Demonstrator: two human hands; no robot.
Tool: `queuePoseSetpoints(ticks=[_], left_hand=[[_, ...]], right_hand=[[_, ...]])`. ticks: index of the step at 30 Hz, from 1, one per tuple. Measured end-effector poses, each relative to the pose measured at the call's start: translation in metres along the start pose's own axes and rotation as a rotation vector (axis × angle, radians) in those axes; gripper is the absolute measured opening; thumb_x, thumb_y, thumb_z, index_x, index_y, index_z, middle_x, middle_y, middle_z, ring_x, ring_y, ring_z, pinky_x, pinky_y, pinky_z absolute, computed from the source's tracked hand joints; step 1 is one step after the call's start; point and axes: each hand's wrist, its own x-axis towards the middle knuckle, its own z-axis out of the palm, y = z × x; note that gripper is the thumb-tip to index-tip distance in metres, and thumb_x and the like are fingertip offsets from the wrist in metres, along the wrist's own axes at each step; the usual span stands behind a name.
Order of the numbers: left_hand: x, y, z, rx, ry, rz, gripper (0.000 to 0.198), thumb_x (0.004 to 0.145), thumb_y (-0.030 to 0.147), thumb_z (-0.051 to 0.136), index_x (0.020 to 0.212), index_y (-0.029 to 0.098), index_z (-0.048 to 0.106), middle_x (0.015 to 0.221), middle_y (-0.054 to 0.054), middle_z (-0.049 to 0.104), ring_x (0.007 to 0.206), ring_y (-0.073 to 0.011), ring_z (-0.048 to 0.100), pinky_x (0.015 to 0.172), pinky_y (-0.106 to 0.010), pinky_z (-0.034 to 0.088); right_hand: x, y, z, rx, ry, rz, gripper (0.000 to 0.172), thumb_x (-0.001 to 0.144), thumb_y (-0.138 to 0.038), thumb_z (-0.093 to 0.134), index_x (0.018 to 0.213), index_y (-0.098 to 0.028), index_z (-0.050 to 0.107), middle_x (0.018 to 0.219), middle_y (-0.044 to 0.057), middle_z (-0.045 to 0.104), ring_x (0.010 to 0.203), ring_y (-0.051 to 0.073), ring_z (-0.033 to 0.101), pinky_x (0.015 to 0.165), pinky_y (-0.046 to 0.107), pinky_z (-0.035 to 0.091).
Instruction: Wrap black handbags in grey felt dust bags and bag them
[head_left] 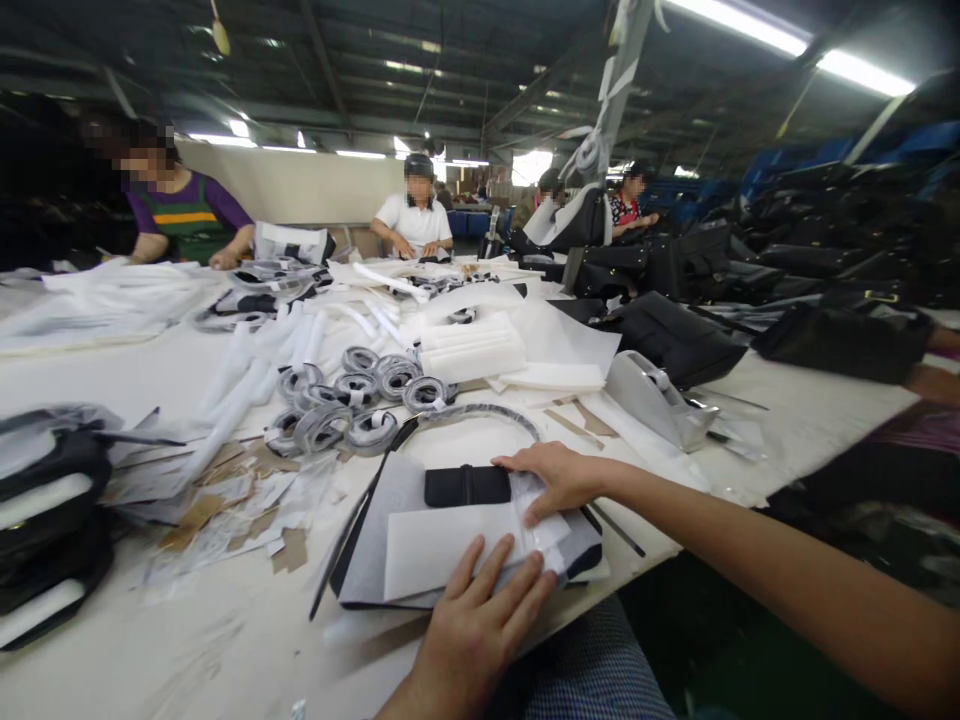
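A black handbag (588, 566) lies flat at the near table edge, partly covered by greyish tissue paper (403, 486). A white foam sheet (427, 552) and a black flap or strap piece (466, 485) rest on top. My left hand (484, 610) is spread with its fingers flat on the foam's lower edge. My right hand (559, 478) lies over the right side, fingers stretched out and thumb apart, touching a clear plastic packet (553, 535) and close to the black piece. Behind the bag arches a wrapped handle (480, 410).
Coiled wrapped straps (375, 380), white foam sheets (480, 350) and a tape dispenser (660, 400) stand behind the bag. Paper scraps (232, 500) and black bags (56, 500) are at left. More black bags (667, 335) pile at right. Several people sit across the table.
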Motion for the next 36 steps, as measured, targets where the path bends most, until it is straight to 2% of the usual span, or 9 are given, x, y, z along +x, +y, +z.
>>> queuePoseSetpoints(ticks=[4, 7, 11, 13, 16, 23, 32, 34, 36], left_hand=[[0.000, -0.001, -0.001, 0.034, 0.008, 0.003, 0.030, 0.102, 0.028, 0.050, 0.129, 0.032, 0.064, 0.145, 0.009, 0.054, 0.127, -0.0183, 0.058, 0.126, -0.044, 0.019], [-0.001, -0.004, -0.004, 0.078, -0.060, 0.052, 0.034, 0.102, 0.025, 0.049, 0.134, 0.031, 0.059, 0.149, 0.008, 0.050, 0.127, -0.0189, 0.057, 0.124, -0.045, 0.024], [0.003, -0.008, -0.017, 0.045, -0.256, 0.090, 0.041, 0.104, 0.022, 0.042, 0.144, 0.029, 0.049, 0.153, 0.006, 0.045, 0.132, -0.0204, 0.053, 0.117, -0.044, 0.040], [0.006, -0.011, -0.027, -0.017, -0.367, 0.095, 0.043, 0.105, 0.023, 0.038, 0.147, 0.026, 0.044, 0.156, 0.003, 0.041, 0.138, -0.0193, 0.046, 0.116, -0.041, 0.040], [0.008, -0.022, -0.046, -0.052, -0.392, 0.139, 0.042, 0.105, 0.022, 0.035, 0.146, 0.020, 0.046, 0.157, -0.001, 0.040, 0.145, -0.0193, 0.037, 0.119, -0.039, 0.037], [-0.011, -0.076, -0.093, 0.148, -0.543, 0.088, 0.049, 0.101, 0.017, 0.047, 0.149, 0.018, 0.039, 0.156, -0.005, 0.041, 0.145, -0.0247, 0.035, 0.121, -0.049, 0.031], [-0.026, -0.102, -0.074, -0.179, -0.735, -0.142, 0.067, 0.092, 0.021, 0.064, 0.151, 0.029, 0.033, 0.152, -0.005, 0.046, 0.142, -0.0224, 0.042, 0.114, -0.047, 0.041], [-0.032, -0.102, -0.071, -0.183, -0.715, -0.138, 0.064, 0.093, 0.022, 0.062, 0.151, 0.028, 0.034, 0.151, -0.006, 0.047, 0.141, -0.0222, 0.043, 0.113, -0.047, 0.043], [-0.038, -0.101, -0.068, -0.187, -0.673, -0.145, 0.061, 0.095, 0.021, 0.059, 0.151, 0.027, 0.034, 0.150, -0.006, 0.048, 0.141, -0.0225, 0.043, 0.112, -0.049, 0.043]], right_hand=[[0.010, 0.006, 0.005, 0.093, 0.138, 0.040, 0.058, 0.076, -0.038, 0.075, 0.132, -0.026, 0.066, 0.115, 0.005, 0.075, 0.107, 0.028, 0.068, 0.095, 0.036, 0.050], [0.003, 0.001, 0.013, 0.118, 0.288, 0.043, 0.035, 0.090, -0.029, 0.057, 0.120, -0.023, 0.073, 0.117, 0.005, 0.074, 0.111, 0.026, 0.067, 0.097, 0.037, 0.050], [-0.037, -0.020, 0.033, 0.089, 0.528, -0.090, 0.035, 0.098, -0.031, 0.048, 0.125, -0.021, 0.068, 0.127, 0.008, 0.069, 0.120, 0.026, 0.062, 0.111, 0.045, 0.042], [-0.062, -0.030, 0.051, 0.014, 0.598, -0.234, 0.035, 0.099, -0.030, 0.049, 0.129, -0.023, 0.065, 0.128, 0.007, 0.069, 0.120, 0.024, 0.063, 0.113, 0.046, 0.040], [-0.087, -0.037, 0.078, -0.146, 0.641, -0.360, 0.043, 0.097, -0.025, 0.055, 0.140, -0.022, 0.056, 0.137, 0.007, 0.063, 0.126, 0.022, 0.059, 0.114, 0.044, 0.041], [-0.084, -0.027, 0.106, -0.361, 0.760, -0.419, 0.050, 0.097, -0.014, 0.050, 0.146, -0.017, 0.047, 0.146, 0.008, 0.055, 0.134, 0.022, 0.051, 0.116, 0.044, 0.039], [-0.092, -0.050, 0.107, -0.290, 0.885, -0.399, 0.043, 0.095, -0.008, 0.048, 0.137, -0.017, 0.059, 0.134, 0.008, 0.065, 0.125, 0.024, 0.059, 0.117, 0.049, 0.036], [-0.101, -0.063, 0.121, -0.114, 0.909, -0.400, 0.040, 0.094, -0.010, 0.053, 0.130, -0.023, 0.065, 0.128, 0.005, 0.069, 0.119, 0.022, 0.063, 0.112, 0.040, 0.044], [-0.103, -0.077, 0.140, 0.247, 0.808, -0.281, 0.031, 0.095, -0.020, 0.057, 0.122, -0.027, 0.070, 0.119, 0.004, 0.073, 0.110, 0.020, 0.069, 0.098, 0.031, 0.054]])
